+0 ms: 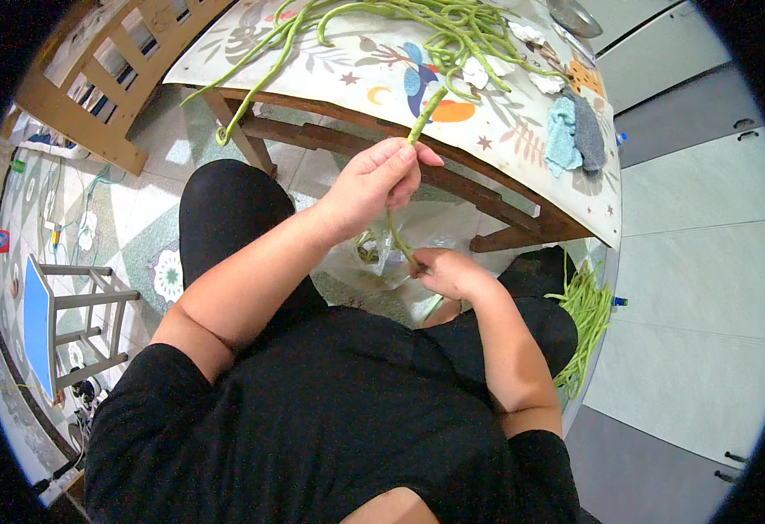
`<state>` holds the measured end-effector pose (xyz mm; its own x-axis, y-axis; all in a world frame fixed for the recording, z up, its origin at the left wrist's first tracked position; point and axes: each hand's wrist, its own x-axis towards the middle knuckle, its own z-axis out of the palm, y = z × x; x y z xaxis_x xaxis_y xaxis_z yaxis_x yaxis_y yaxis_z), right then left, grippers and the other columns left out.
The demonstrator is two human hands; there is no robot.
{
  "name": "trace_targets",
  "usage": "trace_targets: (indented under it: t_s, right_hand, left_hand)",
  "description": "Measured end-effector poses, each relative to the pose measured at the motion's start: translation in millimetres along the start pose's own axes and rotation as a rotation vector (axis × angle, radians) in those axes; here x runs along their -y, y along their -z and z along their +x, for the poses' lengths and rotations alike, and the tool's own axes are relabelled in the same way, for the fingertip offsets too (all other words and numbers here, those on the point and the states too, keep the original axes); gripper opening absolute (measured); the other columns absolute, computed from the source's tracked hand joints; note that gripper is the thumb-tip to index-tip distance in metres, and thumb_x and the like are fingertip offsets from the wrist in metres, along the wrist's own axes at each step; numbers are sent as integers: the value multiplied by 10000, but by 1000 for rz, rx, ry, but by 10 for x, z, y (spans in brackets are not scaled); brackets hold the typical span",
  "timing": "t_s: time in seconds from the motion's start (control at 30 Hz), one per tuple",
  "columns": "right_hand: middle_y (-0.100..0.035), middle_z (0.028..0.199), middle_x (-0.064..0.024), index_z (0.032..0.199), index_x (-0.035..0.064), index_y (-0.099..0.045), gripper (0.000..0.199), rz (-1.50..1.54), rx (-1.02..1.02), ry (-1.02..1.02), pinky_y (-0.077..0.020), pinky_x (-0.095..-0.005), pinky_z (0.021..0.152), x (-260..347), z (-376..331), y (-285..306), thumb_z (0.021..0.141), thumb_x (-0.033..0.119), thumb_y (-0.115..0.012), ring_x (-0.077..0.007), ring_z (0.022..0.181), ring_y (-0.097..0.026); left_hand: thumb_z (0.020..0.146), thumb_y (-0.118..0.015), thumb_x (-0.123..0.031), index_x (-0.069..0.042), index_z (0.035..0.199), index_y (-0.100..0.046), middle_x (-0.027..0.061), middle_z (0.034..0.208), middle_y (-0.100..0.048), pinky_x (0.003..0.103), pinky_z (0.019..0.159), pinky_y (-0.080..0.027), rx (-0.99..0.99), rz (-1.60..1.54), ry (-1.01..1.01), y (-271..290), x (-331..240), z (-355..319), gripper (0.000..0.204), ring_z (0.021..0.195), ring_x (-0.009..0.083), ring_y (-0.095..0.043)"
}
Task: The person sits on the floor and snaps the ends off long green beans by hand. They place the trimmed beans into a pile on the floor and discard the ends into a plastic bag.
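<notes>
My left hand point(373, 183) is closed around a long green bean point(424, 113) just below the table edge. The bean runs up onto the table and down toward my right hand point(448, 271), which pinches its lower end over a clear plastic bag point(382, 249) between my knees. A heap of long green beans point(452, 31) lies on the table with the patterned cloth point(365, 61).
A second bunch of green beans point(587, 319) sits at my right side by the table corner. A blue and grey rag point(570, 131) lies on the table. A wooden chair point(112, 70) stands at the far left, a small blue stool point(51, 323) at my left.
</notes>
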<state>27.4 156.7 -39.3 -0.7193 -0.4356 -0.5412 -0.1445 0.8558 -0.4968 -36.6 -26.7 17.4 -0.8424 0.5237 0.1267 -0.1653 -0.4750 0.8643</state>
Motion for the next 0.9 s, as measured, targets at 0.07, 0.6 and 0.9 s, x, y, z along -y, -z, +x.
trace_targets:
  t_s: [0.07,0.6,0.9]
  right_hand:
    - [-583,821,-65,881,63,-558,146,437,21,71,-424,-285,733,157,-54,47,753,126,-527,-176,791,-549]
    - [-498,641,44,890,39,-595,108,1050,-296,252,-333,-171,491,276,-536,284,809,94,-549,-29,542,-415]
    - [-480,579,-12,918,-38,-560,197,1071,-938,301,-307,-178,398,-306,-1157,709,844,121,-473,-64,461,-400]
  left_hand:
    - [899,-386,-246,-32,983,-505,-16,590,-396,202,467,-303,6,-15,-11,-109,11,-39,258,500,67,-353]
    - [878,-422,-228,-21,1028,-538,30,776,-566,228,641,-392,-89,42,-75,-267,-442,-100,280,733,108,-522]
    - [907,-204,-404,-9,1155,-460,129,1123,-530,292,728,-411,-80,49,83,-350,-292,33,532,913,187,-547]
